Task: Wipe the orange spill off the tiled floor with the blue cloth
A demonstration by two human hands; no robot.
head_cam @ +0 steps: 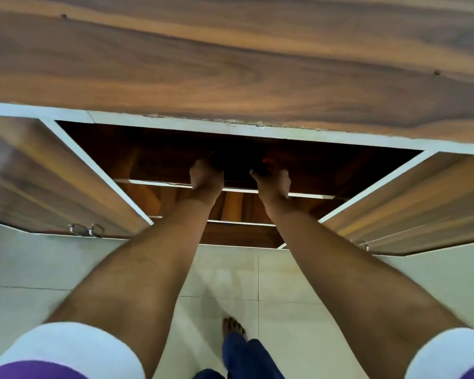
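Wood-grain laminate is filling the top of the view: a countertop (230, 64) w/ a white edge strip, and a cabinet (326, 165) under it standing open. On the left, the left door (52, 173) is swinging out toward you, its metal latch (86, 230) sitting at the lower corner. You're reaching both bare arms into the opening, white sleeves w/ purple trim showing at the bottom corners.

Your left hand (205, 176) is sitting at the front edge of the upper shelf (153, 183), fingers curling over and into the dark interior. Can't tell how far it's closing or whether it's gripping anything, since the fingertips are disappearing into shadow. Between the hands there's something dark, too murky to ID.

Your right hand (274, 179) is just beside it, at the same shelf edge, fingers also bending into the dark; a small orange-ish bit is showing near its fingertips, but can't tell what it is or if you're holding it.

Right door (411, 203) is hanging open on the far side.

Below, the pale tiled floor (298, 283) is showing betw. your arms, w/ your bare foot (233, 326) and a blue trouser leg on it. The blue cloth and the orange spill aren't showing anywhere in view.
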